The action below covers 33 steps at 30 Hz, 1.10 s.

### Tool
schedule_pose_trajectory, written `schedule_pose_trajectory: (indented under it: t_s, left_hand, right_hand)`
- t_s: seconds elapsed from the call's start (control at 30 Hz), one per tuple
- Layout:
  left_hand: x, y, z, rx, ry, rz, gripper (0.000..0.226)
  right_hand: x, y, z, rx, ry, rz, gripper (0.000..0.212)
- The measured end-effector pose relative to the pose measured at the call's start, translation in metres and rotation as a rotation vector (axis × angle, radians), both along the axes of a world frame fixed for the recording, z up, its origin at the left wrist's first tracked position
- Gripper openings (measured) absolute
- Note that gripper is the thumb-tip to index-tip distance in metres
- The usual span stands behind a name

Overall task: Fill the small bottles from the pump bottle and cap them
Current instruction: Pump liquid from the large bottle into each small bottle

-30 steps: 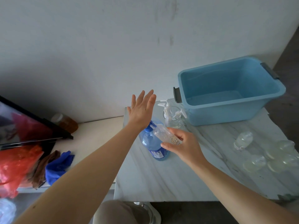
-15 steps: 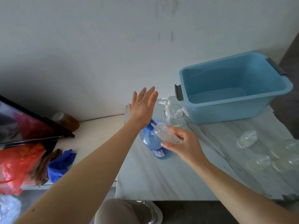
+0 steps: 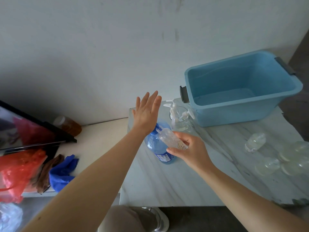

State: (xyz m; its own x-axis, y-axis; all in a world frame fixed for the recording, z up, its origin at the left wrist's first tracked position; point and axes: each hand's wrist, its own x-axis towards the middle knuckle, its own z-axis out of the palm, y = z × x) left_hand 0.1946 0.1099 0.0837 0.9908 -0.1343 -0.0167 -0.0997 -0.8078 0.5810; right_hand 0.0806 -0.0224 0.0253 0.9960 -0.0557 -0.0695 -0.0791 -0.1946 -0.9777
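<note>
A blue pump bottle [image 3: 156, 146] stands on the marble table [image 3: 209, 173]. My left hand [image 3: 147, 113] is flat with straight fingers, its heel over the pump head, which it hides. My right hand [image 3: 189, 150] grips a small clear bottle [image 3: 168, 138], tilted with its mouth at the pump spout. Several small clear bottles [image 3: 270, 164] lie at the table's right side, one more [image 3: 255, 142] a little apart from them.
A blue tub [image 3: 242, 104] stands at the back right against the wall. Two white pump tops sit in a clear glass [image 3: 179, 121] beside it. Left of the table, a low shelf holds a blue cloth [image 3: 62, 171], a red bag [image 3: 18, 173] and a jar [image 3: 67, 124].
Both hands and the bottles keep their pose. The view has shifted slightly, so the tub sits a bit further right.
</note>
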Motion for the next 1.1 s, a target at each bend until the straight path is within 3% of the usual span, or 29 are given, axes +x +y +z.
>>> schedule_pose_trajectory:
  t_s: [0.1,0.53,0.7,0.87,1.1]
  left_hand:
    - [-0.003,-0.001,0.004,-0.017,0.013,0.022,0.057]
    - [-0.009,-0.001,0.016,-0.153,-0.066,0.137,0.051]
    - [-0.008,0.001,0.024,-0.283,-0.124,0.211,0.076]
    - [-0.021,0.007,0.032,-0.276,-0.206,0.163,0.033]
    - [-0.059,0.035,0.005,-0.305,-0.114,0.27,0.044]
  right_hand:
    - [-0.001,-0.001,0.003,-0.009,0.004,0.005,0.044]
    - [-0.009,-0.006,0.002,0.063,-0.002,0.031,0.045]
    - [-0.015,-0.014,0.013,0.086,-0.059,0.017,0.051]
    - [-0.027,-0.025,0.019,0.111,-0.075,-0.073,0.049]
    - [-0.044,-0.041,0.008,0.108,-0.021,-0.135,0.05]
